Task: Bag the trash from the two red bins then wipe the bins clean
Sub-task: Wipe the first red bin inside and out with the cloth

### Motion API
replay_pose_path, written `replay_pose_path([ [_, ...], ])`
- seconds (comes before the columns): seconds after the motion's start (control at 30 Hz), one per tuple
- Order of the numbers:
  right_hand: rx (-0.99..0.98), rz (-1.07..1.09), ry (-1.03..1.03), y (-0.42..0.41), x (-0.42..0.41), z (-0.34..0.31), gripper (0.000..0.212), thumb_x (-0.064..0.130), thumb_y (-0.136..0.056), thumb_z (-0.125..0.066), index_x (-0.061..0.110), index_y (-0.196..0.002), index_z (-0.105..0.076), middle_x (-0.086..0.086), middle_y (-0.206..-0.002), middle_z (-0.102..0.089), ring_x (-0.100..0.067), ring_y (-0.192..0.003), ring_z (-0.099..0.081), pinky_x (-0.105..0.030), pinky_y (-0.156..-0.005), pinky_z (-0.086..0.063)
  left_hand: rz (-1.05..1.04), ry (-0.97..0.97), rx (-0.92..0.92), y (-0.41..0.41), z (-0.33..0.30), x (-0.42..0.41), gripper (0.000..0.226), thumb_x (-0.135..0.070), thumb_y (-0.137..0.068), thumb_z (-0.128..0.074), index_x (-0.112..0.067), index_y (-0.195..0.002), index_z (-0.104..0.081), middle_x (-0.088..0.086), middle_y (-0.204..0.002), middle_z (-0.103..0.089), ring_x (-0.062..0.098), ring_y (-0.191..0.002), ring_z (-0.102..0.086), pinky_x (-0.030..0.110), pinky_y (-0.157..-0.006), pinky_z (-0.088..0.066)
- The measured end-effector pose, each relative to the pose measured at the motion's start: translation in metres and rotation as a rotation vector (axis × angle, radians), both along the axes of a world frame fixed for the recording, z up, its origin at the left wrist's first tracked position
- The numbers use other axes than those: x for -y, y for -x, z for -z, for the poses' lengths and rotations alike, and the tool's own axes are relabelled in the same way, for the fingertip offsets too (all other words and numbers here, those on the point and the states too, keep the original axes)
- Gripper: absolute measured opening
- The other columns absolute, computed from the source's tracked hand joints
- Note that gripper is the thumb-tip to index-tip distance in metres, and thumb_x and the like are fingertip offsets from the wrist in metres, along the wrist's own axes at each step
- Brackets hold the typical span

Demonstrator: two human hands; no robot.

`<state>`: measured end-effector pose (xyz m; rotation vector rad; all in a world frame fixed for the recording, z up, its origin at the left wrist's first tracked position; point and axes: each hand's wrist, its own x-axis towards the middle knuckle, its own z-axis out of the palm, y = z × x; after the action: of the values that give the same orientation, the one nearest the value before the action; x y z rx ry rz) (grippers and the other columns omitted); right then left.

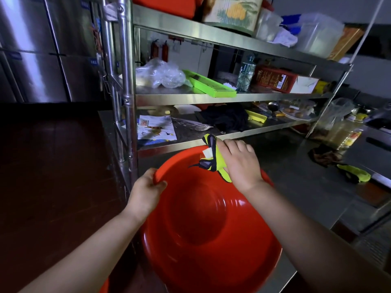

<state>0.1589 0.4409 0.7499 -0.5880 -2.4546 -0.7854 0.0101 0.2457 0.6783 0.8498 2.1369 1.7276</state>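
A glossy red bin [203, 218], tilted toward the camera at lower centre of the frame, is gripped at its left rim by the left hand [146, 193]. A yellow-green cloth [213, 159] is pressed against the far inner wall by the right hand [239, 161]. The steel shelf edge [190, 142] lies just behind the rim; bare counter [306, 182] is seen at right.

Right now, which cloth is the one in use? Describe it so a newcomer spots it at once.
Start at the big round red plastic bin tilted in front of the steel shelf rack. At its far rim, the right hand presses a yellow-green cloth with dark trim. The similar yellow-green cloth on the steel counter lies untouched.
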Motion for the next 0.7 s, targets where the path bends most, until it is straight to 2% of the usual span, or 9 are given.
replay_pose_path([
  [0.1,0.012,0.137,0.092,-0.010,-0.001,0.007,0.076,0.020,-0.070,-0.079,0.013,-0.137,-0.042,-0.008,-0.121,-0.058,-0.029,-0.104,-0.056,-0.040,-0.084,-0.046,-0.070,-0.005,0.059,0.001,0.005,0.009,0.014,-0.008,-0.083,-0.062,-0.021,-0.080,-0.057,-0.001,-0.057,-0.055,0.004,-0.038,-0.045,0.023,-0.042,-0.039],
  [0.17,-0.007,0.242,0.232,-0.020,-0.005,0.014,0.077,0.027,-0.077,-0.074,0.013,-0.141,-0.034,-0.010,-0.125,-0.053,-0.029,-0.108,-0.052,-0.039,-0.086,-0.044,-0.127,-0.039,0.139,0.004,0.009,0.017,0.015,-0.008,-0.084,-0.061,-0.021,-0.079,-0.057,0.004,-0.061,-0.056,0.011,-0.043,-0.048,0.028,-0.047,-0.041],
  [0.23,-0.069,0.313,0.337,-0.027,-0.004,0.020,0.074,0.029,-0.079,-0.072,0.011,-0.140,-0.033,-0.012,-0.122,-0.053,-0.029,-0.106,-0.053,-0.038,-0.082,-0.045,-0.159,-0.071,0.207,0.004,0.012,0.023,0.014,-0.010,-0.086,-0.060,-0.022,-0.082,-0.057,0.008,-0.065,-0.058,0.018,-0.049,-0.050,0.032,-0.051,-0.043],
  [0.33,-0.114,0.400,0.466,-0.035,0.002,0.024,0.069,0.034,-0.084,-0.067,0.009,-0.138,-0.032,-0.012,-0.121,-0.052,-0.029,-0.106,-0.055,-0.037,-0.076,-0.046,-0.217,-0.115,0.273,0.000,0.013,0.025,0.012,-0.013,-0.087,-0.060,-0.024,-0.085,-0.059,0.008,-0.072,-0.062,0.020,-0.056,-0.055,0.033,-0.056,-0.046],
  [0.4,-0.191,0.454,0.655,-0.040,0.006,0.029,0.063,0.035,-0.087,-0.063,0.008,-0.135,-0.031,-0.013,-0.124,-0.052,-0.031,-0.109,-0.056,-0.037,-0.076,-0.047,-0.305,-0.150,0.331,-0.002,0.013,0.027,0.007,-0.014,-0.086,-0.061,-0.021,-0.086,-0.059,0.009,-0.076,-0.062,0.021,-0.061,-0.055,0.033,-0.061,-0.047],
  [0.5,-0.269,0.498,0.931,-0.045,0.017,0.041,0.058,0.031,-0.090,-0.060,0.003,-0.132,-0.031,-0.017,-0.127,-0.053,-0.036,-0.111,-0.057,-0.039,-0.080,-0.048,-0.416,-0.183,0.467,-0.004,0.011,0.031,0.005,-0.016,-0.086,-0.060,-0.018,-0.088,-0.056,0.012,-0.085,-0.062,0.028,-0.074,-0.059,0.040,-0.074,-0.050],
  [0.57,-0.291,0.516,1.021,-0.047,0.027,0.047,0.063,0.027,-0.091,-0.058,-0.001,-0.137,-0.026,-0.019,-0.131,-0.050,-0.038,-0.113,-0.055,-0.039,-0.083,-0.048,-0.469,-0.187,0.526,-0.007,0.010,0.033,0.007,-0.020,-0.087,-0.060,-0.020,-0.088,-0.054,0.008,-0.081,-0.060,0.029,-0.077,-0.059,0.043,-0.078,-0.051],
  [0.7,-0.386,0.525,1.199,-0.048,0.051,0.058,0.063,0.023,-0.091,-0.056,-0.009,-0.135,-0.023,-0.024,-0.135,-0.043,-0.040,-0.120,-0.047,-0.037,-0.090,-0.042,-0.589,-0.199,0.570,-0.017,0.009,0.028,0.013,-0.021,-0.086,-0.060,-0.020,-0.092,-0.049,-0.001,-0.073,-0.053,0.025,-0.075,-0.056,0.035,-0.075,-0.048],
])
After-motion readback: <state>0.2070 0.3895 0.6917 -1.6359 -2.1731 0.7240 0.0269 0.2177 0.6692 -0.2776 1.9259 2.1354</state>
